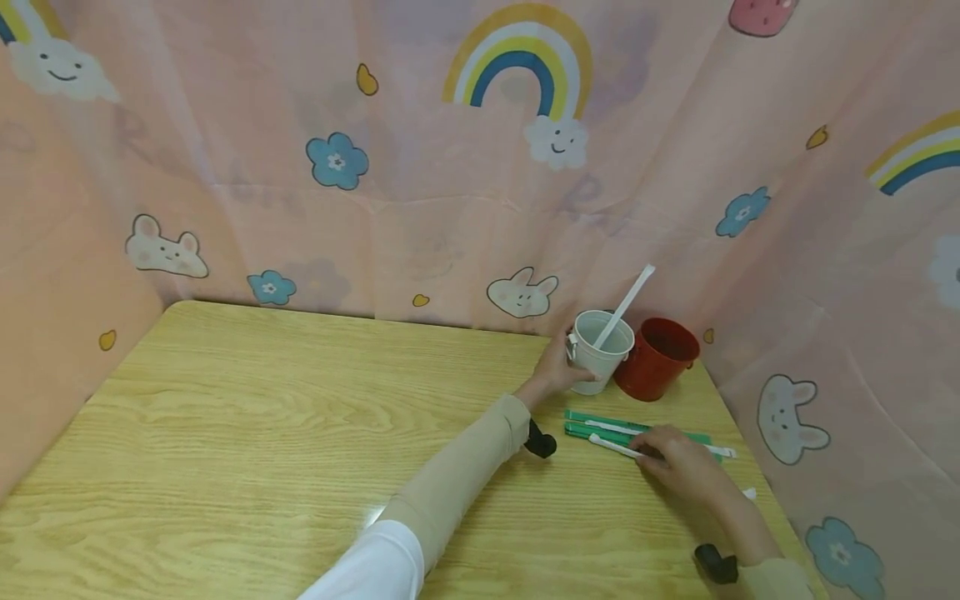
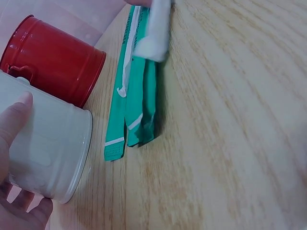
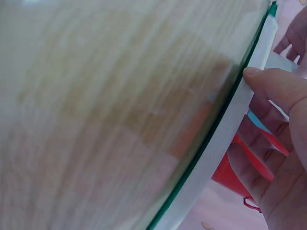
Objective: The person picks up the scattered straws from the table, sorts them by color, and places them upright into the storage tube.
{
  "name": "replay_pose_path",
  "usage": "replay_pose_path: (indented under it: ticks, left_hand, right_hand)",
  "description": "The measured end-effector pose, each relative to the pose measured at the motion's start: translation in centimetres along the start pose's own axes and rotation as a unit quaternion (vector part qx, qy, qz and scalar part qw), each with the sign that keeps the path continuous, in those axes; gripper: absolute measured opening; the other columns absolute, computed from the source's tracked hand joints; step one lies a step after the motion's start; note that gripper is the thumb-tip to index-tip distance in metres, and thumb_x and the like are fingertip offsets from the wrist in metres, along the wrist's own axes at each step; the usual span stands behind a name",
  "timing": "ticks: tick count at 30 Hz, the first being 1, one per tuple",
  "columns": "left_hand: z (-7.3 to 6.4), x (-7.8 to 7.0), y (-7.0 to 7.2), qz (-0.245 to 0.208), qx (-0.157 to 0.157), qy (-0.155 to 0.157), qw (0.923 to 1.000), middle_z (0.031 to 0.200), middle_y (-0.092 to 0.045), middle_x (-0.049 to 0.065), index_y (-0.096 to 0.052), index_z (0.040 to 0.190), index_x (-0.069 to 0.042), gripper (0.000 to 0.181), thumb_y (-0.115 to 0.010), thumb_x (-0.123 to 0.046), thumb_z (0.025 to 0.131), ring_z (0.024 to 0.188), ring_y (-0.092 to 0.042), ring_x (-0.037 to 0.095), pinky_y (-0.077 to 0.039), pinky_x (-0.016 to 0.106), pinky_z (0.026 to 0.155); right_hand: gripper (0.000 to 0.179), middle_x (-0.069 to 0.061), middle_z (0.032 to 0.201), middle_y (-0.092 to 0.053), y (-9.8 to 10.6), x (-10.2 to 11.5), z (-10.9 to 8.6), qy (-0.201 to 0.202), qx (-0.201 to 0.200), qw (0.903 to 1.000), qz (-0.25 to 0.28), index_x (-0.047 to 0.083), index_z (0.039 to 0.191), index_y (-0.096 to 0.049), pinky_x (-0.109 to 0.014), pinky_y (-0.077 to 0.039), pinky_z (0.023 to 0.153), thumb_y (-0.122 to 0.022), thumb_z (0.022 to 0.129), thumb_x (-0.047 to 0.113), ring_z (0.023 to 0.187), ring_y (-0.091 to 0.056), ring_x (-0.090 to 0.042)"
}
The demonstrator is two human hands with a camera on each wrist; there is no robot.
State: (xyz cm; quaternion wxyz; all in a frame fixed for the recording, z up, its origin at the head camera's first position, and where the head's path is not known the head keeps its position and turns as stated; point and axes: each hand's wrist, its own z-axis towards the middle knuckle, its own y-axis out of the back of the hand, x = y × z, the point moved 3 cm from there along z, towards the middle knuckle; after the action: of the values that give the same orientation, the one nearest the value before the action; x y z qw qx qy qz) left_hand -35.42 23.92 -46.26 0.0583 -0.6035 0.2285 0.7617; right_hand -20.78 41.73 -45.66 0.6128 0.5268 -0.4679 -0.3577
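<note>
My left hand (image 1: 553, 367) grips the side of a small white bucket (image 1: 596, 365), thumb on its near side and fingers around the left. A white paper-wrapped straw (image 1: 627, 303) leans inside it, its end sticking up above the rim. To the right, my right hand (image 1: 686, 468) pinches another white paper-wrapped straw (image 3: 218, 143) between thumb and fingers, over long green packets (image 2: 115, 129) lying on the table. One more thin white wrapped straw (image 1: 723, 452) lies among these packets.
A red bucket (image 1: 652, 371) stands right beside the white one, near the back right corner of the wooden table (image 1: 285, 417). A small white end (image 1: 749, 494) shows by the right wrist. Pink printed cloth (image 1: 420, 208) hangs behind and at the sides.
</note>
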Motion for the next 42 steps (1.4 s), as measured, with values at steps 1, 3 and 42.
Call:
replay_pose_path:
  ticks: [1,3,42]
  left_hand:
    - [0.0,0.0,0.0,0.000,0.000,0.000,1.0000,0.144,-0.045,0.008,-0.026,0.147,-0.011,0.092,-0.082,-0.007,0.074,0.133,-0.044,0.023,-0.034,0.035,0.113]
    - [0.0,0.1,0.1,0.000,0.000,0.001,1.0000,0.144,-0.044,0.009,-0.026,0.148,-0.010,0.092,-0.082,-0.007,0.074,0.133,-0.044,0.024,-0.034,0.036,0.113]
    - [-0.2,-0.4,-0.2,-0.008,0.005,-0.017,0.9998,0.143,-0.044,0.011,-0.026,0.146,-0.007,0.091,-0.081,-0.004,0.074,0.132,-0.044,0.026,-0.034,0.038,0.113]
  right_hand:
    - [0.014,0.006,0.093,-0.067,0.1,0.1,0.0,0.002,-0.003,1.0000,-0.002,0.016,0.098,-0.071,-0.036,-0.053,0.074,-0.071,0.085,0.012,0.088,-0.061,-0.014]
    - [0.017,0.004,0.095,-0.067,0.4,0.2,0.1,0.009,-0.008,0.9999,-0.002,0.014,0.101,-0.071,-0.038,-0.054,0.076,-0.071,0.085,0.011,0.090,-0.062,-0.016]
    - [0.028,-0.014,0.095,-0.065,11.2,5.4,2.3,0.071,-0.405,0.9098,0.054,0.000,0.103,-0.066,0.001,-0.033,0.084,-0.074,0.077,-0.005,0.085,-0.056,-0.022]
